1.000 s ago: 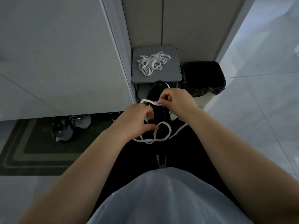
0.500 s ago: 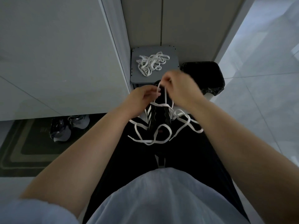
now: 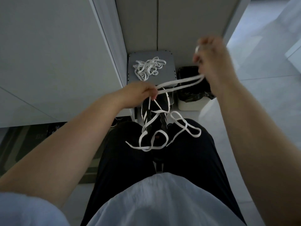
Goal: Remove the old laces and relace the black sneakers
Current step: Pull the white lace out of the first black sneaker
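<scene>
A black sneaker [image 3: 147,111] with white stripes rests between my knees, toe pointing away. A white lace [image 3: 179,82] runs in two taut strands from my left hand [image 3: 141,93] up to my right hand [image 3: 210,56]. My left hand pinches the strands just above the sneaker's front. My right hand, raised and blurred, grips the lace's far loop. The loose remainder of the lace lies in loops across my lap. A pile of white laces [image 3: 149,67] sits on a grey stool [image 3: 167,72] beyond the sneaker.
A black-lined bin [image 3: 190,95] stands right of the stool. White cabinet panels [image 3: 57,54] fill the left and back. A dark mat [image 3: 24,141] with other shoes lies under the cabinet at left. Pale floor tiles [image 3: 263,51] stretch to the right.
My right hand has swung up and to the right, drawing the lace out of the sneaker into two long strands. My left hand stays at the shoe's front, holding the lace.
</scene>
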A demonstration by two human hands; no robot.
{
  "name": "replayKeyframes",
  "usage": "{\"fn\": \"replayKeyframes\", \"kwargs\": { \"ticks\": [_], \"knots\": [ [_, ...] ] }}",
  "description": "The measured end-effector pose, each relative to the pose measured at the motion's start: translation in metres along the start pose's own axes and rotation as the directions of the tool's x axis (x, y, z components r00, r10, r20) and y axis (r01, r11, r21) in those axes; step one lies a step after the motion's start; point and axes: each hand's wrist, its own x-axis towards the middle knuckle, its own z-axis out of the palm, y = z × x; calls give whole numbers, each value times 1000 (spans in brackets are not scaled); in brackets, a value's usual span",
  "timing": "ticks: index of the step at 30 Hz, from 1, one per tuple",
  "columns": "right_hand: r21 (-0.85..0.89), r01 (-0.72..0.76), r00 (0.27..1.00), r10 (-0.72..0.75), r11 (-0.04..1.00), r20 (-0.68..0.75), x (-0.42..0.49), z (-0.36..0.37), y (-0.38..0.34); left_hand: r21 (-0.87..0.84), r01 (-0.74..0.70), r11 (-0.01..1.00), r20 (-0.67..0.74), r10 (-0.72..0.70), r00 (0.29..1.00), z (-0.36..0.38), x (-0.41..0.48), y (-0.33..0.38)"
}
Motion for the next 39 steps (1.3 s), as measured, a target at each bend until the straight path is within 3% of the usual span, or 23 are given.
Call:
{"fn": "replayKeyframes", "kwargs": {
  "ticks": [2,5,7,9,11,14,16,18,21,24,26,28,31,35,39],
  "knots": [
    [-246,3,969,58,969,241,-12,3,20,54,-54,997,-61,58,996,-15,0,8],
    [-124,-49,807,112,991,579,-34,20,31,162,-159,974,-181,187,966,-42,2,36],
    [-65,-50,776,80,997,625,-39,33,33,250,-196,948,-246,258,934,-59,4,57],
    [-76,-17,788,60,997,612,-40,45,30,307,-225,925,-285,315,906,-71,5,75],
    [-9,-81,815,72,997,576,-37,45,26,296,-235,926,-319,327,890,-72,7,82],
    [260,-271,874,123,927,470,-31,31,19,-66,-186,980,-368,150,918,-58,5,61],
    [428,-300,928,158,852,337,-20,18,6,-266,-119,956,-322,28,946,-35,2,36],
    [588,-258,960,132,766,249,-7,6,-17,-305,-44,951,-171,-10,985,-1,-2,18],
    [740,-105,985,-34,664,171,5,-8,-48,-255,32,966,38,-23,999,43,-5,10],
    [785,-3,987,-122,619,101,3,-19,-61,-188,15,982,-31,-21,999,45,1,10],
    [684,11,1000,-16,729,2,1,-20,-55,-126,-8,992,-118,-7,993,24,1,14],
    [391,-6,997,36,920,-70,-5,-16,-41,-104,-51,993,-194,30,981,-5,-1,22],
    [95,-58,993,48,994,108,-25,-1,-10,-61,-163,985,-307,136,942,-43,-4,40],
    [139,-121,869,37,983,493,-46,20,12,9,-252,968,-314,242,918,-60,-4,64],
    [112,29,855,-83,993,512,-44,27,5,74,-289,954,-395,294,870,-67,0,82]
  ]
}}
